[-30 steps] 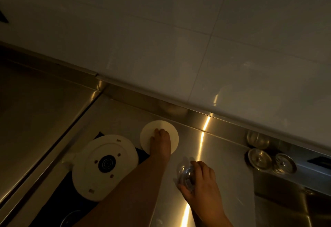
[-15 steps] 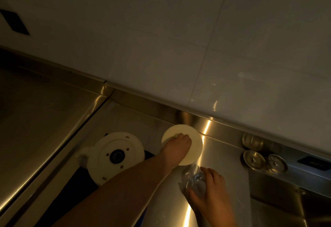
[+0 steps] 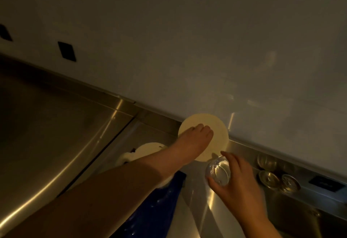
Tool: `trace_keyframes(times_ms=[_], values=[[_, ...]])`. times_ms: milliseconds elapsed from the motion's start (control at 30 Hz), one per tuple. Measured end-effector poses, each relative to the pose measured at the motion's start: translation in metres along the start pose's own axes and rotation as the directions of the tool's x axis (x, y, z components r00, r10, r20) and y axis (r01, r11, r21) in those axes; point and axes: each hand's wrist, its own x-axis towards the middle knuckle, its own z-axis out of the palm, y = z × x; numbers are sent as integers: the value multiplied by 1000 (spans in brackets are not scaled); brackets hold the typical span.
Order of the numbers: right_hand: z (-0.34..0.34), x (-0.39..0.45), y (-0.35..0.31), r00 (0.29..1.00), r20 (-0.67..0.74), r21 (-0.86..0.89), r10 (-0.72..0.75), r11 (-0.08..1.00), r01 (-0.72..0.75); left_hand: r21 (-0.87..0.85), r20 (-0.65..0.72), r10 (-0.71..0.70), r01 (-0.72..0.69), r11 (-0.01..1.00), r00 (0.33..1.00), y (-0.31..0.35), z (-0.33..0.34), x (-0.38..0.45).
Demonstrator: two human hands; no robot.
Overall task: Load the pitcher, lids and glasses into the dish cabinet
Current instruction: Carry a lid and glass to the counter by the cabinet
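Note:
My left hand (image 3: pixel 191 145) grips a round cream lid (image 3: pixel 216 130) and holds it raised in front of the white wall, fingers curled over its near face. My right hand (image 3: pixel 238 183) is closed around a clear drinking glass (image 3: pixel 217 172), held tilted above the steel counter just below the lid. A larger cream round lid (image 3: pixel 148 148) lies on the counter behind my left forearm, mostly hidden by it.
The steel counter (image 3: pixel 199 211) runs along a white tiled wall (image 3: pixel 187 50). A dark blue mat (image 3: pixel 155 213) lies under my forearm. Two small round metal pieces (image 3: pixel 279 181) sit by the sink (image 3: pixel 300 217) at right. A raised steel surface (image 3: pixel 47 125) fills the left.
My left hand has lifted the small cream lid off the counter and up to the right. My right hand has raised the glass off the counter and tilted it.

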Motion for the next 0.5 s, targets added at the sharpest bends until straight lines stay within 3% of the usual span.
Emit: trace_keyframes(times_ms=[167,300,500], values=[[4,9,-77,993,10,25,-118,993,118,88,-30,-121,123,988,992,-54,-39,-56],[26,14,-155,982,23,80,-188,979,186,47,23,-214,213,976,977,-113,-49,-116],[86,8,-297,956,79,196,-284,944,264,116,70,-369,360,926,927,-207,-68,-261]])
